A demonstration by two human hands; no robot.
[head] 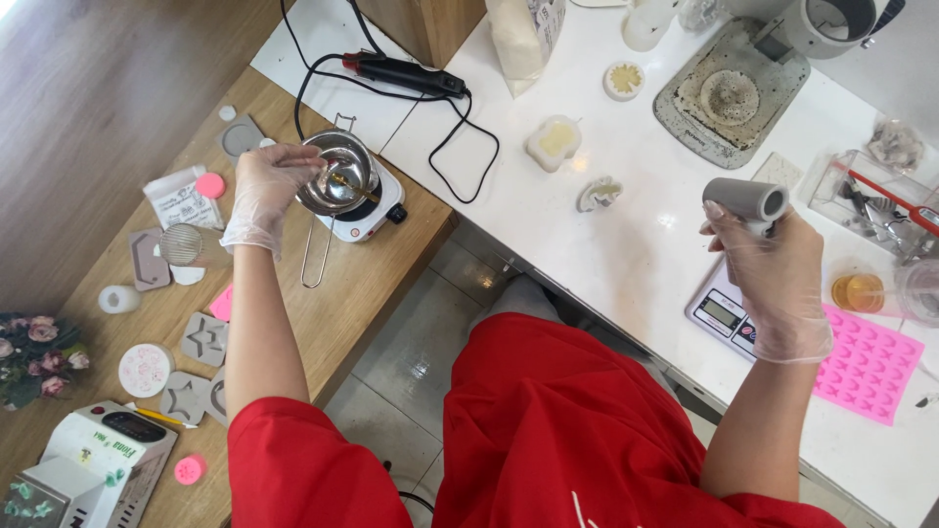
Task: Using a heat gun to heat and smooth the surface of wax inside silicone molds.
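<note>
My left hand (262, 192), in a clear glove, reaches over a small steel melting pot (337, 176) on a white electric hot plate (367, 210). Its fingers pinch a thin stick that dips into the pot. The pot's long wire handle (315, 252) hangs toward me. My right hand (773, 279), also gloved, grips a grey cylindrical mould (748, 198) held sideways above the white table (626, 244), just over a small digital scale (722, 315). My red shirt fills the bottom of the view.
A pink silicone tray (869, 364) and a cup of amber liquid (858, 291) sit right of the scale. A black heat tool (401, 72) with cord, candles and a grey slab (729, 93) lie farther back. Grey moulds (203, 338) and a flower bunch (34, 357) crowd the wooden table.
</note>
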